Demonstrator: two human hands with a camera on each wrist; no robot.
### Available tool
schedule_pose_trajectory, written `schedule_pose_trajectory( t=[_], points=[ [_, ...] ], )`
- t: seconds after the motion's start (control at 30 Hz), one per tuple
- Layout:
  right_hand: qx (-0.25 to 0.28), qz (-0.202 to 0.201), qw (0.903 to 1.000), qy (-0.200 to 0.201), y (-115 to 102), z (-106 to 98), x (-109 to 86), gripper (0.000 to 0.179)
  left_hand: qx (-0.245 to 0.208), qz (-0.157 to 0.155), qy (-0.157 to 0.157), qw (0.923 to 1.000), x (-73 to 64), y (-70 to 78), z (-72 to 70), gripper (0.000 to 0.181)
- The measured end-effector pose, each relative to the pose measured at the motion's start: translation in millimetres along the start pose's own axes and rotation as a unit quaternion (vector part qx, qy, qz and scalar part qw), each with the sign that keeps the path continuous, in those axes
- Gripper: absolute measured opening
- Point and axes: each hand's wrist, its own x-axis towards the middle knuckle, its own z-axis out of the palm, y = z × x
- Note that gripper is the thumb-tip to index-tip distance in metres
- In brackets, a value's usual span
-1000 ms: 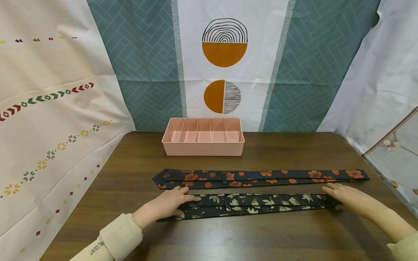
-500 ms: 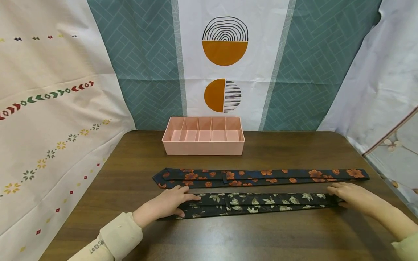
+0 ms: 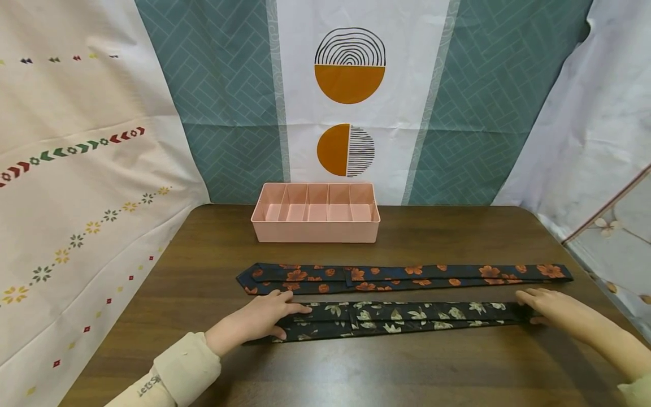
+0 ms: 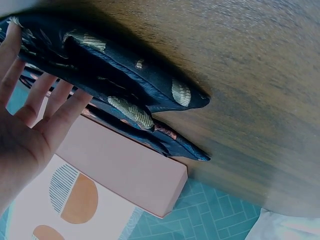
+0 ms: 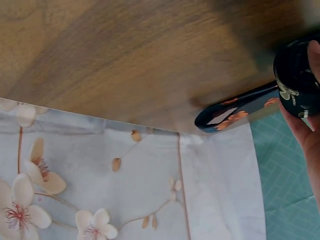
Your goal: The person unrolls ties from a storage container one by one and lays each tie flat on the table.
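Observation:
A black necktie with pale green-white flowers (image 3: 422, 319) lies folded lengthwise across the table, its wide end at the left. My left hand (image 3: 256, 316) rests across that wide end; in the left wrist view the extended fingers (image 4: 65, 112) touch the edge of the black necktie (image 4: 175, 95). At the narrower right end, my right hand (image 3: 564, 314) grips the fold between thumb and fingers. The right wrist view shows the rounded loop (image 5: 295, 75) of the fold there. Just beyond, a navy necktie with orange flowers (image 3: 432, 278) lies folded, roughly parallel to it.
Farther back on the brown table (image 3: 437, 237) stands a pink box (image 3: 315, 232) with several compartments. A green and white patterned cloth (image 3: 229, 113) hangs behind the table. Light cloths flank both sides, with a flowered one (image 3: 625, 243) at the right.
My right hand has shifted slightly to the right along with the end of the black necktie, drawing it out straighter. The left hand has stayed in place.

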Motion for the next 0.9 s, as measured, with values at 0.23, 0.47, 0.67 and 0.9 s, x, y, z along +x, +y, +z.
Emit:
schedule_pose_trajectory(
  t=[0.23, 0.47, 0.67, 0.9],
  points=[
    [0.005, 0.030, 0.9991, -0.032, 3.9, -2.1, -4.6, 0.042, 0.001, 0.007, 0.006, 1.0000, 0.4, 0.3, -1.4, 0.063],
    [0.028, 0.003, 0.9989, -0.038, 11.9, -4.5, -6.9, 0.039, 0.004, 0.008, 0.006, 0.9999, 0.9, 0.9, -1.3, 0.063],
    [0.016, 0.035, 0.9977, -0.056, 12.3, -3.0, -7.9, 0.041, 0.007, 0.010, 0.008, 0.9999, 1.2, 0.3, -1.3, 0.063],
    [0.027, 0.015, 0.9994, -0.017, 13.8, -0.4, -9.6, 0.037, 0.002, 0.005, 0.006, 1.0000, 0.3, -0.5, 0.7, 0.064]
  ],
)
